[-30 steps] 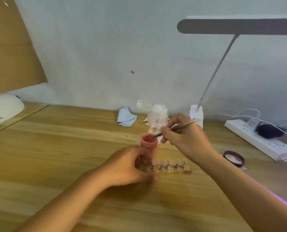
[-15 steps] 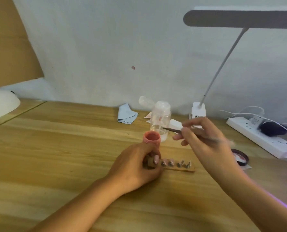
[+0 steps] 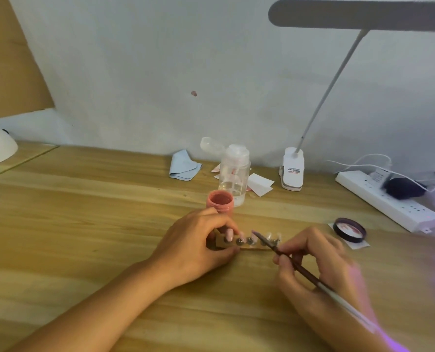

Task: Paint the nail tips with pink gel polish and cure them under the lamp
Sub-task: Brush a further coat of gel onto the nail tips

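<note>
Right hand (image 3: 320,270) pinches brush (image 3: 287,257), bristles up-left over nail tips (image 3: 259,237); left hand (image 3: 198,245) clamps holder (image 3: 222,242) (nearer).

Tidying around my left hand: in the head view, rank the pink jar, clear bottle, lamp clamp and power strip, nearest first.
1. Pink jar, just behind the left hand.
2. Clear bottle, behind the jar.
3. Lamp clamp, back right.
4. Power strip, far right.

I count one left hand (image 3: 196,246), one right hand (image 3: 320,270), one brush (image 3: 300,268), one pink jar (image 3: 220,200), one clear bottle (image 3: 234,176), one wooden strip (image 3: 221,241) with five nail tips (image 3: 229,234), one blue cloth (image 3: 184,168), one clip lamp (image 3: 292,168), one power strip (image 3: 389,201).
</note>
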A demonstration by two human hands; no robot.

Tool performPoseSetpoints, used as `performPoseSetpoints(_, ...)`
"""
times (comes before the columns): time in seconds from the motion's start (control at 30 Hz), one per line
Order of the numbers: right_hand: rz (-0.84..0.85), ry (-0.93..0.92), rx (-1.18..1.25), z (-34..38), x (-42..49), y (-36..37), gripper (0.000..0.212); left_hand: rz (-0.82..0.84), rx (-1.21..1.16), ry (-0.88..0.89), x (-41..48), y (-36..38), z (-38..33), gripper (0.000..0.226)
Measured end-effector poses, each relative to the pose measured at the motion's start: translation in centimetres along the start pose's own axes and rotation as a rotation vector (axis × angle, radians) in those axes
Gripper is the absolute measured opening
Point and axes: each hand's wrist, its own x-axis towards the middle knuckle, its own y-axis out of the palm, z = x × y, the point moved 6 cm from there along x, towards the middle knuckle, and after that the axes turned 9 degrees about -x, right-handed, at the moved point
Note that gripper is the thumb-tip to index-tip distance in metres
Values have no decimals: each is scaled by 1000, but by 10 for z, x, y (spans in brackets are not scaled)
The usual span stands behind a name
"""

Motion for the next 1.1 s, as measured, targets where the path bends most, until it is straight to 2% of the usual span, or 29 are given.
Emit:
performPoseSetpoints(0.27,-17,20,57,0,-1,-4,10,-2,14,6,0,-1,-2,18)
performPoseSetpoints(0.43,-5,-25,14,1,-1,-2,6,-23,71,25,-3,-1,-6,20)
performPoseSetpoints(0.7,-39,-132,-72,8,-4,-2,12,-84,154,93,-6,-5,-17,17)
performPoseSetpoints(0.9,-82,-70,-34,3,-5,-8,9,-93,159,96,-5,-5,-18,19)
performPoseSetpoints(1.1,-75,-103,-37,4,-5,-7,7,-100,155,105,-5,-5,-20,16)
